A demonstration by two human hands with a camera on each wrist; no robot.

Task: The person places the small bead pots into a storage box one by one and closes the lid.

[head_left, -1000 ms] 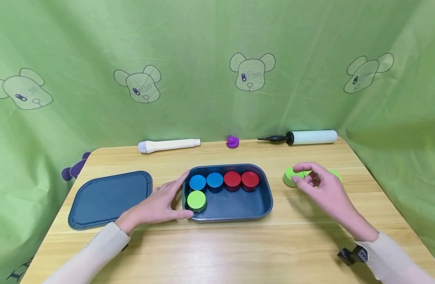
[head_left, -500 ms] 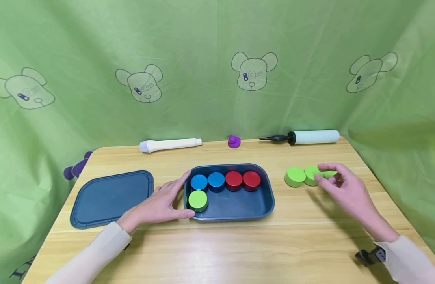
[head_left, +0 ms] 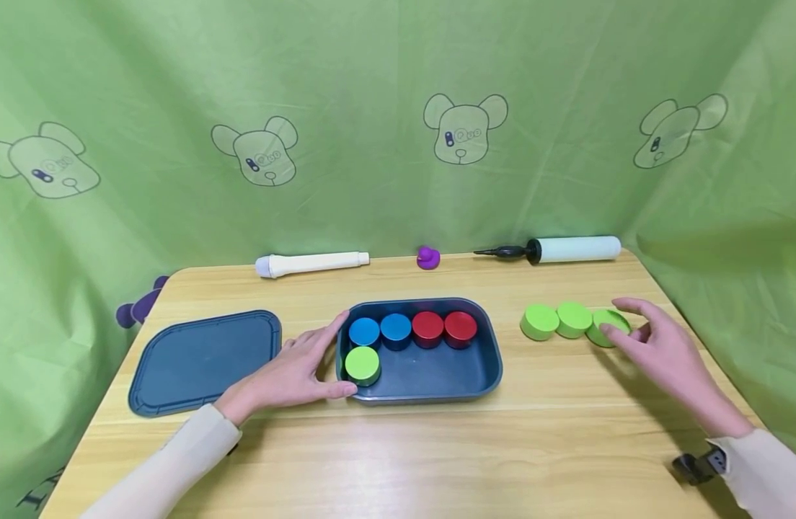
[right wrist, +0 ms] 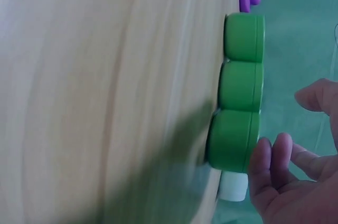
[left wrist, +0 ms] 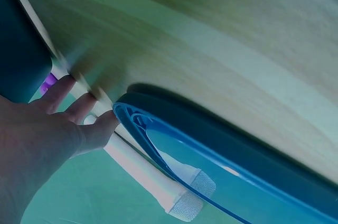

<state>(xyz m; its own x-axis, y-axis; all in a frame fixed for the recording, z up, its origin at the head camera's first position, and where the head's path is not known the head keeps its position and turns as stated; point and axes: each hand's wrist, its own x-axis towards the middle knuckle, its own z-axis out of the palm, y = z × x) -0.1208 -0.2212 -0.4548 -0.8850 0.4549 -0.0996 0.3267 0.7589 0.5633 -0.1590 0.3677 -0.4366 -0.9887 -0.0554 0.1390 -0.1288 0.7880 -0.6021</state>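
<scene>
A dark blue lid is laid flat on the table; the left end of a tray is touched by the left hand, thumb and fingers spread wide; one green cylinder, two blue cylinders and two red cylinders are contained; rightward, three green cylinders are lined up touching; the last is straddled by the right hand, fingers parted, contact not discernible.

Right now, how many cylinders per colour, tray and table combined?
Green cylinders: 4
Blue cylinders: 2
Red cylinders: 2
Total: 8
</scene>
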